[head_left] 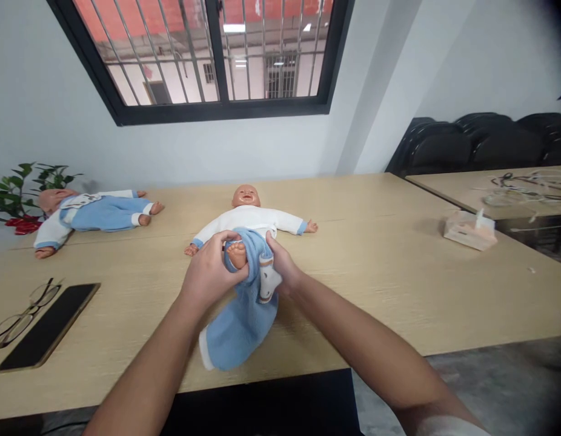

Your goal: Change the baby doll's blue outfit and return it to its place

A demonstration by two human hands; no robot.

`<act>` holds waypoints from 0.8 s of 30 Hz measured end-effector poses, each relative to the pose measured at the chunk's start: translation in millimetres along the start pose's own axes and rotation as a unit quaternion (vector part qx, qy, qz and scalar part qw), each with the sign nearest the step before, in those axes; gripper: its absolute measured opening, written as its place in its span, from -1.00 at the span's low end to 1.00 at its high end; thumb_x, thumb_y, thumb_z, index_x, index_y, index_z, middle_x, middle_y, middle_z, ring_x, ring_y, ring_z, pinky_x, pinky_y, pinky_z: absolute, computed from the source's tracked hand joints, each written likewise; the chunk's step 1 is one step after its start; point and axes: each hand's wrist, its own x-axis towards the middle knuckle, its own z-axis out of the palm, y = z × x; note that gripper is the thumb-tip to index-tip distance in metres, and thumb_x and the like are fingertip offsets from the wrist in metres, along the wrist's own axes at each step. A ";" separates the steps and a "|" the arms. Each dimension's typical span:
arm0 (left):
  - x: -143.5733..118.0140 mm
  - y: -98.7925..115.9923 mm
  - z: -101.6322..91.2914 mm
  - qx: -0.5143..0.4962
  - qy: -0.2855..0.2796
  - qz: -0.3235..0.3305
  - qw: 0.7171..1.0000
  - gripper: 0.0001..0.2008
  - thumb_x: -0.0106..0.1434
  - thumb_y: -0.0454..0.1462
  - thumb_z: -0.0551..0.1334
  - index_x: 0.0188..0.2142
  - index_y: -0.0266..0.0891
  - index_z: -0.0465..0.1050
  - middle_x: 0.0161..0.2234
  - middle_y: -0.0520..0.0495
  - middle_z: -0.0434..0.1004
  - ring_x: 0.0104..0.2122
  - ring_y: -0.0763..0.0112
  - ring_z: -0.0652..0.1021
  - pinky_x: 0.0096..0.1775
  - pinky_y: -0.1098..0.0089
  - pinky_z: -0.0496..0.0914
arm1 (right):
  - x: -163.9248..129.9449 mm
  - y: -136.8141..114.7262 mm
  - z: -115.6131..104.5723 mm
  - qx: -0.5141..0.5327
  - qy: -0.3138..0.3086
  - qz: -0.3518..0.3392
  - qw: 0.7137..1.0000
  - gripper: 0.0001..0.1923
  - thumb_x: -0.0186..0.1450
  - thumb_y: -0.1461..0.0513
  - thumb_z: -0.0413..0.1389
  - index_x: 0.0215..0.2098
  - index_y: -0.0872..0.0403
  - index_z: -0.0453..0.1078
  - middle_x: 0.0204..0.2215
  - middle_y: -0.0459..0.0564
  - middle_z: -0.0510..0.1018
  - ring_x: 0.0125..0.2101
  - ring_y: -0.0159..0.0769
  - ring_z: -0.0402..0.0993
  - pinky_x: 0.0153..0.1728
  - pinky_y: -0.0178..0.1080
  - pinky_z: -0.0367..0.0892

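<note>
Now the left hand [211, 266] and right hand [284, 266] grip blue pants [246, 333] bunched around a doll's foot [237, 255]. The pants look soft and light; best hold the bunched edge.

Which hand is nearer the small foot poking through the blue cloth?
Left. The left hand is beside the foot; the right hand is farther off, across the bunched blue cloth.

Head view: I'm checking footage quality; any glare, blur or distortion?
In the head view, white glare spots mark the window; the top right corner falls dark and blurry; window sides slant, suggesting wide-angle distortion; left hand and right hand look fairly clear.
</note>
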 end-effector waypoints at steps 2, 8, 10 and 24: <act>0.4 -3.4 -0.5 0.007 0.042 -0.003 0.999 -0.50 0.09 -0.23 0.38 0.04 -0.16 0.40 -0.03 -0.10 0.63 -0.07 0.13 0.64 0.00 0.19 0.49 | 0.9 -8.1 -11.0 -0.028 -0.031 0.007 0.999 -0.31 0.42 -0.26 -0.11 0.05 0.10 0.48 -0.05 0.12 0.66 0.04 -0.06 0.56 0.14 -0.03 0.40; -2.7 -13.8 -1.3 -0.026 0.129 0.014 0.991 -0.56 0.09 -0.29 0.35 0.00 -0.18 0.48 -0.06 -0.09 0.65 -0.08 0.18 0.65 -0.01 0.24 0.52 | -2.2 -36.7 -47.9 -0.238 -0.109 0.005 0.965 -0.38 0.24 0.12 0.34 0.24 0.00 0.40 -0.04 -0.01 0.65 -0.15 -0.24 0.58 -0.10 -0.24 0.46; -9.5 -19.4 -5.2 -0.054 0.150 -0.002 0.987 -0.56 0.11 -0.30 0.34 0.02 -0.19 0.48 -0.04 -0.11 0.64 -0.06 0.18 0.64 0.01 0.22 0.53 | 1.0 -39.7 -61.7 -0.305 -0.074 -0.001 0.950 -0.49 0.29 0.14 0.28 0.19 0.01 0.45 -0.17 -0.03 0.66 -0.30 -0.31 0.56 -0.28 -0.31 0.44; -96.9 -29.6 -2.0 -0.099 0.138 -0.017 0.985 -0.59 0.22 -0.27 0.40 0.03 -0.14 0.35 0.01 -0.19 0.58 0.03 0.16 0.60 -0.01 0.16 0.56 | 80.2 -55.9 -46.4 -0.459 0.234 -0.164 0.841 -0.62 0.32 0.16 0.18 0.06 0.14 0.45 -0.25 0.03 0.64 -0.38 -0.31 0.54 -0.25 -0.27 0.41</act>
